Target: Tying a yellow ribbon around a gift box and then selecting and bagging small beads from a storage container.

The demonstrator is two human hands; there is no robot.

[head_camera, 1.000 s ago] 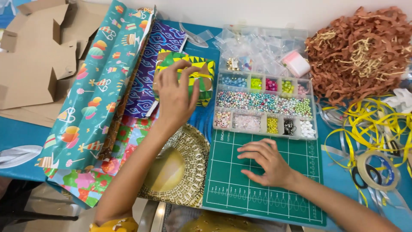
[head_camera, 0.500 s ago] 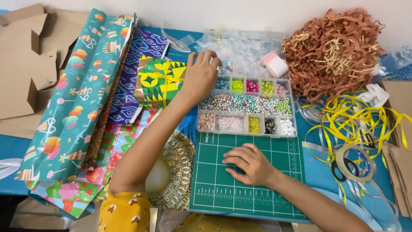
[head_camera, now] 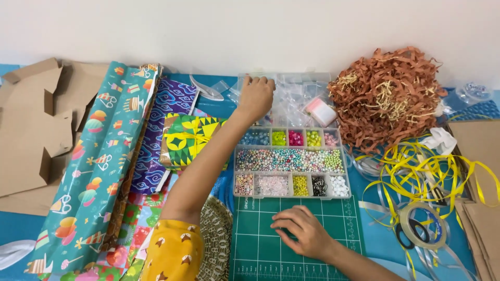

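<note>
Left hand [head_camera: 255,96] off wrapped gift box [head_camera: 188,139], now farther up desk, past bead compartments, fingers [head_camera: 253,79] curled at far edge of open clear lid of bead organizer [head_camera: 290,164] among small plastic bags [head_camera: 297,99]. Gift box uncovered, yellow ribbon showing. Right hand [head_camera: 302,235] flat on green cutting mat [head_camera: 291,244] as before, sits lower in view. Head camera tilted up: more wall visible, yellow sleeve [head_camera: 169,250] in view.

Bright, even light; soft shadows, perhaps slight edge blur.
</note>
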